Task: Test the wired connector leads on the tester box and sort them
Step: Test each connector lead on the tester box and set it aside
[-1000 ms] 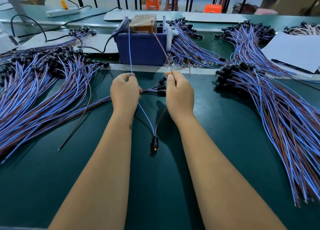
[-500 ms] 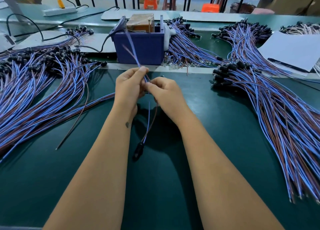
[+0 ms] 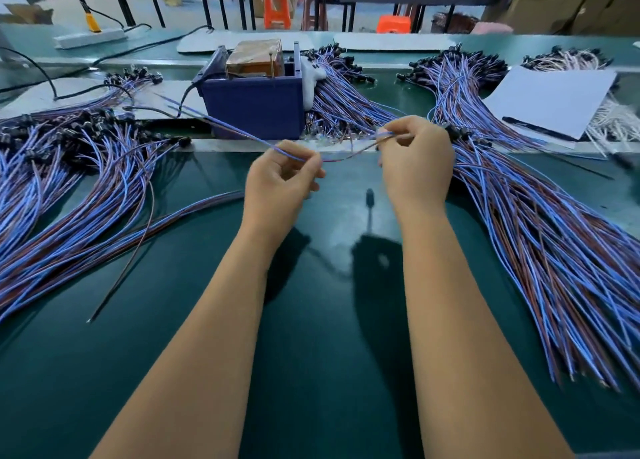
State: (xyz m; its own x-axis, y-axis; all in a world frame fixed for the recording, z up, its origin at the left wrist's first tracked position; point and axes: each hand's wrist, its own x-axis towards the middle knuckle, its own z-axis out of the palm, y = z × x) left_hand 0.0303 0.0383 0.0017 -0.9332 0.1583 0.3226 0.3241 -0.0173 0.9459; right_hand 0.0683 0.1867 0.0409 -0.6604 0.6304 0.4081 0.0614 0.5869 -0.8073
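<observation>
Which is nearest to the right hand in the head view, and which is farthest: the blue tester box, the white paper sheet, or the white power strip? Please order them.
From the right hand:
1. Blue tester box, just behind it and to the left.
2. White paper sheet, behind it on the right.
3. White power strip, far back on the left.

1. Hands separated: right hand (image 3: 415, 167) moved right, toward the right-hand lead pile (image 3: 540, 237).
2. Held lead (image 3: 242, 133) now near-horizontal, stretched between both hands; left hand (image 3: 280, 181) pinches it.
3. Its hanging connector no longer visible.
</observation>
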